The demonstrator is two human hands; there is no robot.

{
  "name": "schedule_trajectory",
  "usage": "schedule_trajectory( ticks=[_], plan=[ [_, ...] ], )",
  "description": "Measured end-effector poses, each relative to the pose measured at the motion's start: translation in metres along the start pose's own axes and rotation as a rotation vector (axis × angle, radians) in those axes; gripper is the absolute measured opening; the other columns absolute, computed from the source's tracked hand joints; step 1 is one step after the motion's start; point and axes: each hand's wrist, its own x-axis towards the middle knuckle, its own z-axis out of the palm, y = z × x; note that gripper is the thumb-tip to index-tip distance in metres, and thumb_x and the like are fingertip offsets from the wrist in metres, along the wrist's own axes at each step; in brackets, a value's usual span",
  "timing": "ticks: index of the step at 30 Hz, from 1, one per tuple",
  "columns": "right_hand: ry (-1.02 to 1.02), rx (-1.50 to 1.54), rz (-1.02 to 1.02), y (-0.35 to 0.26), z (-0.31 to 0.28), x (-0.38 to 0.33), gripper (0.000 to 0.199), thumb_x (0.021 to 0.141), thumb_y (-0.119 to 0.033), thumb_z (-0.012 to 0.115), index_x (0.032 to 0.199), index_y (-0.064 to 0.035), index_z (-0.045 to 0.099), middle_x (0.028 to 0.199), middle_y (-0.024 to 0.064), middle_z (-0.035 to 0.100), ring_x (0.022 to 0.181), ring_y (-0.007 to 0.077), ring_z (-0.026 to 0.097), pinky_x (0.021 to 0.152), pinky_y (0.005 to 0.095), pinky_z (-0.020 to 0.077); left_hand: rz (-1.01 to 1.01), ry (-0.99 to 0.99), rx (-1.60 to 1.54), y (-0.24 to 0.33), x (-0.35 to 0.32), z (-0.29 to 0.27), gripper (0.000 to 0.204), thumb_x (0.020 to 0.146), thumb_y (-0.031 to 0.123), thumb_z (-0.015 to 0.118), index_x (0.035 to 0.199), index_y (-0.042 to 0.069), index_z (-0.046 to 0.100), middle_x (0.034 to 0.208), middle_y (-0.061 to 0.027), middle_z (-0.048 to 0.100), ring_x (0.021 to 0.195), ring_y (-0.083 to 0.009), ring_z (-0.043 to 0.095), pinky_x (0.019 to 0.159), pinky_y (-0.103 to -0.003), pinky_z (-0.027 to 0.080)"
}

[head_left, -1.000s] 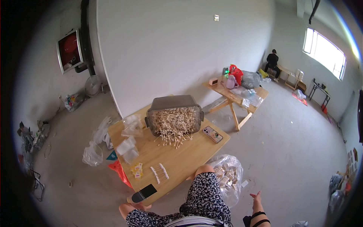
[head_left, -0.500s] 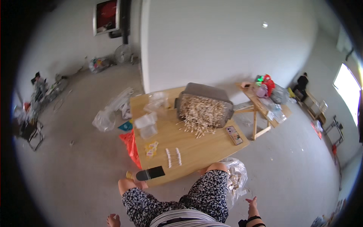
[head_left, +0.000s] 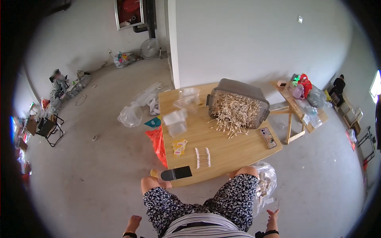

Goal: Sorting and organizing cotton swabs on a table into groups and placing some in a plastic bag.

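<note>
Sitting: a person in a flowered skirt and striped top faces a wooden table (head_left: 238, 152), knees at its near edge, both arms hanging low by the hips.
Left hand: the left hand (head_left: 133, 222) hangs down beside the thigh, fingers curled loosely, holding nothing and touching nothing.
Right hand: the right hand (head_left: 272, 216) is held out from the hip with fingers spread and empty, a dark band on the wrist; the clear bag (head_left: 265, 182) of small pieces sits on the floor just beside it.
Table, left to right: a black phone (head_left: 176, 173) lies at the near left corner; small yellow packets (head_left: 179, 147) and clear plastic boxes (head_left: 176, 121) come next; a neat row of cotton swabs (head_left: 203, 157) lies near the middle; a grey bin (head_left: 237, 103) tipped on its side spills a heap of swabs; a second phone (head_left: 268, 137) rests near the right edge.
Room: bare concrete floor, white wall, plastic bags (head_left: 131, 115) left of the table, a red bag (head_left: 157, 142) against its side, a smaller cluttered side table (head_left: 303, 107) to the right, another person (head_left: 338, 85) seated far right.
Change: over the last second the view has swung leftward, the table sliding from left of centre to the middle; the left hand has come into sight, and the right hand stays open.
</note>
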Motion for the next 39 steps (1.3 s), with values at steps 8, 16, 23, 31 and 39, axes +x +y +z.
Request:
schedule_trajectory(
  ticks=[8,16,23,31,39],
  plan=[
    [0.098,0.111,0.019,0.018,0.018,-0.008,0.095,0.091,-0.082,0.016,0.101,-0.0129,0.081,0.101,0.0111,0.07,0.087,0.0229,0.051,0.084,0.0402,0.0424,0.055,0.008,0.009,0.041,0.003,-0.034,0.043,0.087,0.039,0.072,0.111,0.004,0.071,0.103,-0.0174,0.074,0.099,-0.0305,0.071,0.086,-0.04,0.056],
    [0.025,0.09,0.062,0.013,0.019,-0.011,0.095,0.095,-0.076,0.009,0.106,-0.0138,0.079,0.131,0.0004,0.066,0.112,0.0259,0.047,0.096,0.0445,0.0387,0.152,0.079,-0.065,0.025,0.012,-0.037,0.042,0.087,0.037,0.073,0.109,0.001,0.071,0.101,-0.0186,0.074,0.097,-0.0315,0.071,0.085,-0.04,0.056],
    [0.044,0.118,0.113,0.007,0.023,0.005,0.098,0.095,-0.075,0.011,0.099,-0.0056,0.08,0.151,0.0211,0.045,0.139,0.0334,0.037,0.12,0.0461,0.0197,0.053,0.019,-0.088,0.001,0.006,-0.006,0.036,0.085,0.035,0.073,0.102,0.003,0.074,0.1,-0.0193,0.073,0.097,-0.0321,0.071,0.085,-0.04,0.056],
    [0.102,-0.113,-0.17,-0.029,0.017,0.065,0.099,0.093,-0.079,0.005,0.104,-0.0155,0.081,0.112,0.0162,0.062,0.068,0.0193,0.042,0.071,0.0393,0.0454,0.59,-0.026,0.808,-0.026,0.005,0.033,0.019,0.09,0.015,0.059,0.101,0.014,0.074,0.088,-0.0116,0.074,0.086,-0.0326,0.071,0.078,-0.042,0.059],
    [-0.009,0.114,-0.102,-0.057,0.028,-0.02,0.096,0.098,-0.072,0.01,0.097,-0.0076,0.081,0.16,0.0186,0.032,0.146,0.0349,0.03,0.122,0.0463,0.0182,0.213,-0.123,0.306,-0.027,0.007,0.002,0.039,0.092,0.009,0.054,0.13,0.016,0.061,0.136,-0.0142,0.058,0.128,-0.0347,0.052,0.111,-0.051,0.038]
  ],
)
